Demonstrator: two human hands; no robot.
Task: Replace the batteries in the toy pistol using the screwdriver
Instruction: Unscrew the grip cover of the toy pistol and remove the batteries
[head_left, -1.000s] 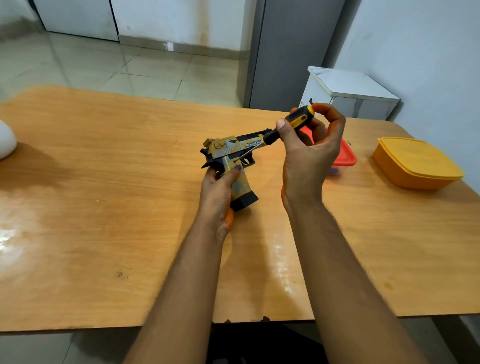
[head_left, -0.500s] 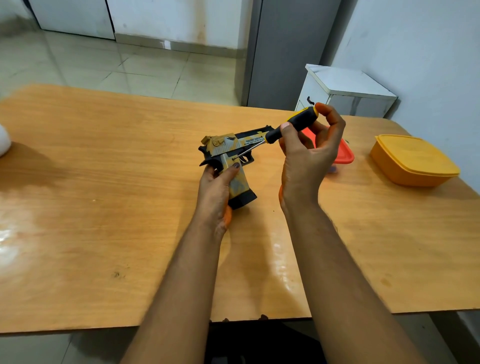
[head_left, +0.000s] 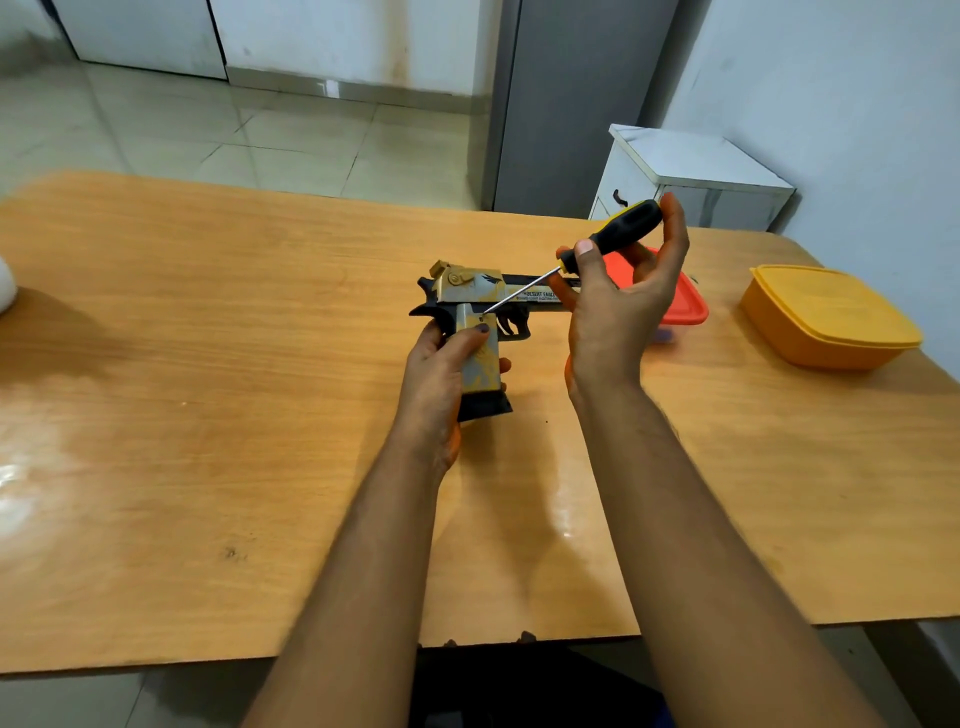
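A gold-and-black toy pistol is held above the middle of the wooden table, barrel pointing right. My left hand grips its handle, thumb on the side plate. My right hand holds a screwdriver with a black and yellow handle between thumb and fingertips. Its thin metal shaft slants down to the left, and the tip rests on the top of the pistol's grip, just above my left thumb. The pistol's black base sticks out below my left hand.
A container with a red lid lies partly hidden behind my right hand. An orange lidded box sits at the table's right side. A white object shows at the left edge. A white cabinet stands beyond the table.
The pistol and screwdriver tip stay in place. My right fingers have shifted around the screwdriver handle, as in turning it. The camera has tilted slightly.
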